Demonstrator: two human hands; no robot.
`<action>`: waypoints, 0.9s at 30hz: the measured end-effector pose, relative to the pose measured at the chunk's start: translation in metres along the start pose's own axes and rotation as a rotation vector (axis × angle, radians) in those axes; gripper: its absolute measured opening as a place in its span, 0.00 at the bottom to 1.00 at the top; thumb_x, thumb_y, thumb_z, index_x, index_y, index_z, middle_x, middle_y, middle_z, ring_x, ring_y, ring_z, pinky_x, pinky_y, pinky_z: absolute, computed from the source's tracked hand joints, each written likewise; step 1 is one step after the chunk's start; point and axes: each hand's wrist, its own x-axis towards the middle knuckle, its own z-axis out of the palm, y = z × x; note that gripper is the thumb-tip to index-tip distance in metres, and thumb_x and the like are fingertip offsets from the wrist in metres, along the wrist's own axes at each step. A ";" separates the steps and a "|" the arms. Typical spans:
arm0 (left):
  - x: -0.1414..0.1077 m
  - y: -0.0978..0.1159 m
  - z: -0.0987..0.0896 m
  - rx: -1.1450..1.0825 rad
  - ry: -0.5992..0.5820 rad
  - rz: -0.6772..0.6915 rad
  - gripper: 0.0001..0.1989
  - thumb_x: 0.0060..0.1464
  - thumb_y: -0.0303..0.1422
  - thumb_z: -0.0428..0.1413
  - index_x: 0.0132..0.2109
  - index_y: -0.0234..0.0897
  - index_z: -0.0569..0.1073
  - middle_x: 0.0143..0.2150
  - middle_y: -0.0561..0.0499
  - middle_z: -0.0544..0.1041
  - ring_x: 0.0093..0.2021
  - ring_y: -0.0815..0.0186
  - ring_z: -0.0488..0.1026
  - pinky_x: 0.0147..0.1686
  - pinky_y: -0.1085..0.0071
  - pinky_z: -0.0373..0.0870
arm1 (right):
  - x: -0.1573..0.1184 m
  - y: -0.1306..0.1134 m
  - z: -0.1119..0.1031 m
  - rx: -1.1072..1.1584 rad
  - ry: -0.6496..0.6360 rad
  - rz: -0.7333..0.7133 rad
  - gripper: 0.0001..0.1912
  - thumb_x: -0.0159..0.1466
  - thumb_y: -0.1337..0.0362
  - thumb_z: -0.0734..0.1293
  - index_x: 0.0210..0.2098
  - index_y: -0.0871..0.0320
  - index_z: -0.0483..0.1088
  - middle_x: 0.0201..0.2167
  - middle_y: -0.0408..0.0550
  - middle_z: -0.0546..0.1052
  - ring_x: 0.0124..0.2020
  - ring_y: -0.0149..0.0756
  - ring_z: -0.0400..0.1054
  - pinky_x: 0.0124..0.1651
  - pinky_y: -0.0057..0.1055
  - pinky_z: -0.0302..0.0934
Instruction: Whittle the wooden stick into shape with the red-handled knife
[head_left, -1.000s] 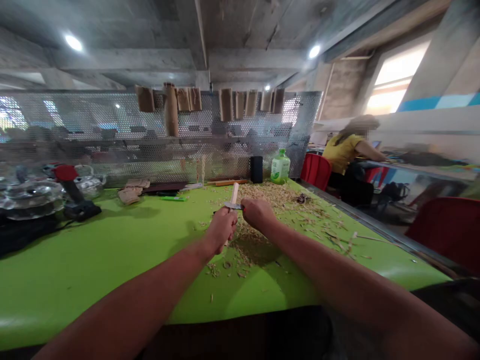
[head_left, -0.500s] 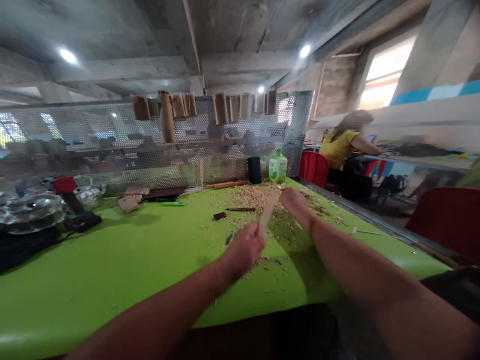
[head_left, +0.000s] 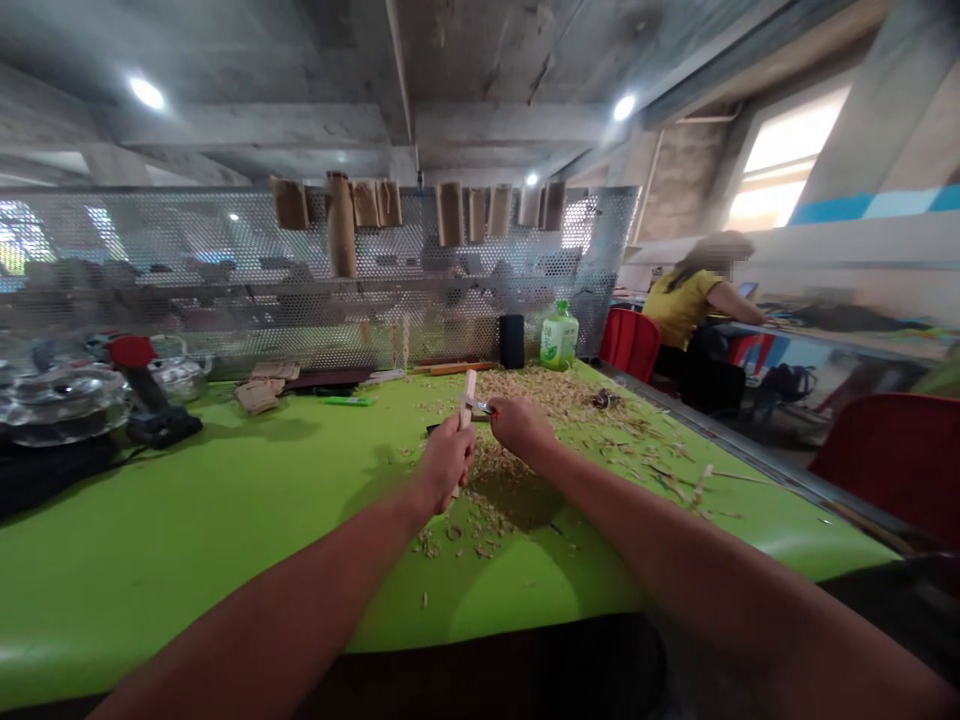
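Observation:
My left hand (head_left: 444, 465) is closed around a pale wooden stick (head_left: 470, 384), which stands nearly upright above the table. To its right, my right hand (head_left: 523, 430) is closed on a carving knife (head_left: 484, 407). A bit of red handle shows at the fingers, and the short metal blade meets the stick just above my left hand. Most of the handle is hidden in my fist. Under and beyond both hands lie many wood shavings (head_left: 592, 405) on the green table (head_left: 247, 530).
At the back stand a green-labelled bottle (head_left: 559, 337) and a black box-shaped object (head_left: 512, 341) before a perforated metal screen (head_left: 247, 260). A red-and-black power tool (head_left: 142, 385) and a green cutter (head_left: 349, 401) are on the left. Someone in yellow (head_left: 679, 305) sits at right.
Both hands have moved left, and the stick has become more upright. The knife has come from near the stick's far end to a place closer to my left hand.

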 end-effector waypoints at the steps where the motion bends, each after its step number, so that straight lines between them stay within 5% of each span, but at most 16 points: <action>1: 0.000 0.000 0.001 0.002 0.000 0.003 0.05 0.59 0.32 0.50 0.34 0.40 0.60 0.23 0.61 0.61 0.13 0.78 0.50 0.12 0.77 0.47 | -0.001 0.000 0.000 -0.009 0.002 -0.009 0.17 0.68 0.63 0.57 0.44 0.54 0.77 0.39 0.53 0.82 0.38 0.39 0.75 0.38 0.28 0.59; 27: -0.011 0.012 0.006 0.054 -0.011 -0.058 0.04 0.60 0.30 0.49 0.36 0.40 0.61 0.23 0.61 0.57 0.15 0.76 0.49 0.14 0.76 0.45 | 0.006 0.004 0.000 -0.086 0.101 -0.085 0.16 0.69 0.63 0.57 0.44 0.57 0.76 0.40 0.56 0.81 0.40 0.41 0.75 0.41 0.31 0.60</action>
